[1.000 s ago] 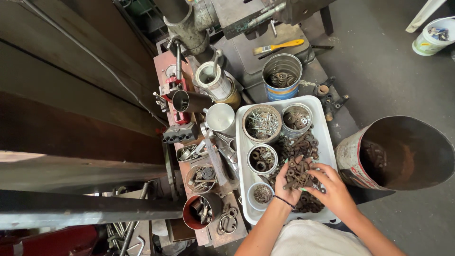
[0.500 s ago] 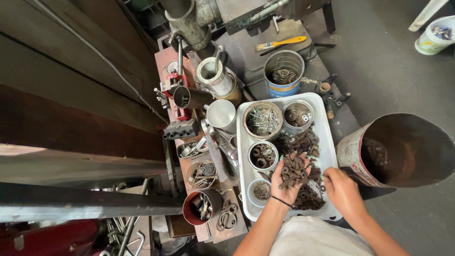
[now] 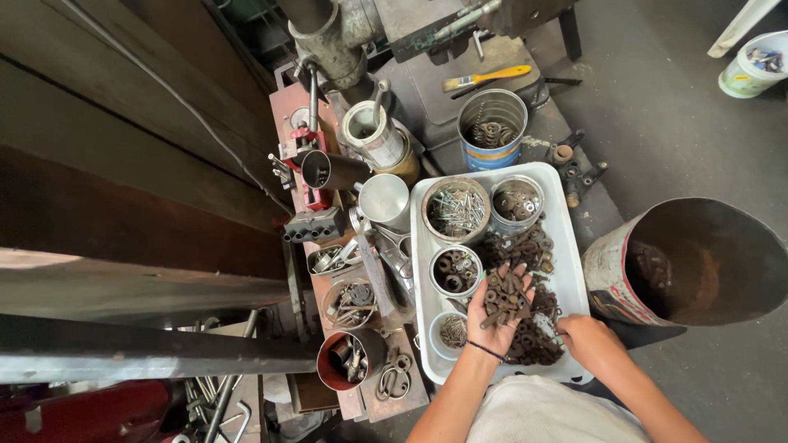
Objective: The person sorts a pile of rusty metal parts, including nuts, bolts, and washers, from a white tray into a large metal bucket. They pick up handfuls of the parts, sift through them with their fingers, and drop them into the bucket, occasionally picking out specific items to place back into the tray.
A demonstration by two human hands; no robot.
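Over white tray (image 3: 427, 246) | left hand (image 3: 501, 316) cupped, palm up, cradling rusty nuts and bolts (image 3: 502, 297) | right hand (image 3: 589, 343) picking in loose pile (image 3: 538, 340), closure unclear | cans part-filled, much unsorted.

A blue-banded metal can (image 3: 491, 130) is standing just beyond the far edge of the white tray (image 3: 570, 246), its wrapper label running round the lower wall. A large rusted drum (image 3: 685, 261) is lying tilted to the tray's right, showing a worn white and red painted label on its side. A white tub (image 3: 753, 64) with a greenish label is sitting at the far right on the floor.
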